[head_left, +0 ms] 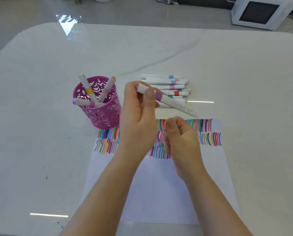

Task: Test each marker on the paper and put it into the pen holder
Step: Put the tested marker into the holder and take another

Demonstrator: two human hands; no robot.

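Note:
My left hand (pixel 138 116) grips a white marker with a purple band (pixel 169 101) near its purple end, slanting down to the right above the paper. My right hand (pixel 179 138) hovers just below it with fingers curled; whether it holds a cap is hidden. The pink cut-out pen holder (pixel 99 114) stands left of my left hand with three markers in it. A pile of several white markers (pixel 167 86) lies behind my hands. The white paper (pixel 159 184) carries rows of coloured strokes.
The white marble table (pixel 40 99) stretches all round the paper, with small ink specks at the front left. A white microwave (pixel 261 12) sits on the floor at the far right, beyond the table.

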